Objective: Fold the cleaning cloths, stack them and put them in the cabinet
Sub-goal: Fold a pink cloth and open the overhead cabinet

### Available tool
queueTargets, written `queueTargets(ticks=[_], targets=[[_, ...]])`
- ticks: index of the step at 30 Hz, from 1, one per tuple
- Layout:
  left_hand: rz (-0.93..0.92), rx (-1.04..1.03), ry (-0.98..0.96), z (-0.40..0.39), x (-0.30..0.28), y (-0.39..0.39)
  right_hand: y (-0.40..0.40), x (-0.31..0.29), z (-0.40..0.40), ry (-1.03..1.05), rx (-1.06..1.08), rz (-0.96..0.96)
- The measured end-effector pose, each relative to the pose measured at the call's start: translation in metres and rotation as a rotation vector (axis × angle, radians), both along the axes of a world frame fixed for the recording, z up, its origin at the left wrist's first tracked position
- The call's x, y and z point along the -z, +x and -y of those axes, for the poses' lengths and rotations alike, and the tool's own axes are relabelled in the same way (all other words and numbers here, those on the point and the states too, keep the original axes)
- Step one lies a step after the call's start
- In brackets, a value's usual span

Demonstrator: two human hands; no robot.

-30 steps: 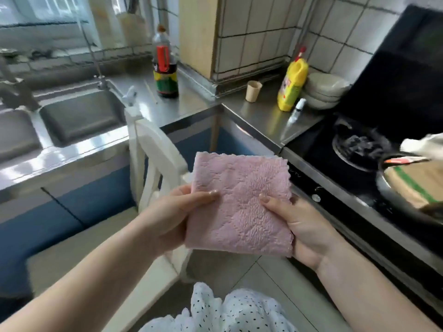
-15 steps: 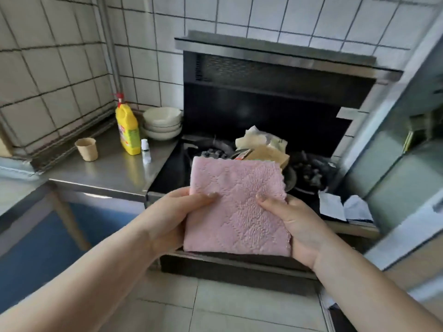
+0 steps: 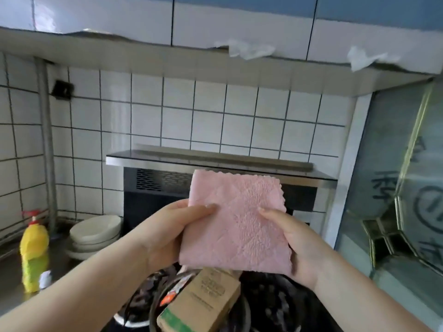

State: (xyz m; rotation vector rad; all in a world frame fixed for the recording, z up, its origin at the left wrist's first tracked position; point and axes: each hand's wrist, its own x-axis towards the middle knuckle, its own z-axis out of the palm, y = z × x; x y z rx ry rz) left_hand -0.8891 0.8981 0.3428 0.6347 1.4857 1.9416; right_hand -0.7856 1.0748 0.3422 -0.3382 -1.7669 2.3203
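In front of the range hood (image 3: 215, 178), in the head view, a folded pink cleaning cloth (image 3: 236, 226) is held up in the air between both hands, above the stove and a pan that carries a brown carton (image 3: 203, 300). The left hand (image 3: 167, 233) pinches the cloth's left edge, thumb lying across its front face; the right hand (image 3: 299, 245) pinches the right edge the same way, with the fingers of both behind the fabric. The cloth looks light, soft and limp, with a fuzzy embossed surface that should not slip; gripped at opposite edges it stays flat, and I judge a one-sided hold would let the layers droop open. Overhead, the pale cabinet doors (image 3: 239, 22) appear closed.
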Motion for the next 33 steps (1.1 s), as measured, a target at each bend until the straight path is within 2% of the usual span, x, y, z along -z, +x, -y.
queueTargets(ticks=[13,17,18,19,22,23,24,26,29,33], targets=[[-0.279,-0.064,0.035,-0.086,-0.104,-0.073,-0.082,-0.094,-0.090,0.106,-0.006,-0.207],[-0.541,-0.187,0.112,-0.111,-0.160,-0.104,-0.093,-0.133,-0.105,0.137,0.071,-0.299],[-0.636,-0.260,0.137,-0.117,-0.173,-0.111,-0.093,-0.140,-0.107,0.134,0.098,-0.318],[-0.813,-0.380,0.124,-0.125,-0.186,-0.119,-0.093,-0.148,-0.109,0.137,0.123,-0.336],[-1.633,-0.840,-0.180,-0.141,-0.222,-0.145,-0.099,-0.166,-0.116,0.160,0.199,-0.386],[-1.813,-0.911,-0.263,-0.145,-0.231,-0.153,-0.101,-0.171,-0.117,0.165,0.215,-0.395],[-1.912,-0.943,-0.337,-0.150,-0.241,-0.161,-0.103,-0.175,-0.119,0.168,0.225,-0.403],[-1.965,-0.951,-0.499,-0.162,-0.255,-0.174,-0.105,-0.179,-0.122,0.170,0.251,-0.413],[-1.938,-0.921,-0.717,-0.180,-0.263,-0.187,-0.110,-0.184,-0.126,0.204,0.287,-0.417],[-1.926,-0.944,-0.778,-0.192,-0.266,-0.196,-0.115,-0.188,-0.129,0.210,0.299,-0.416]])
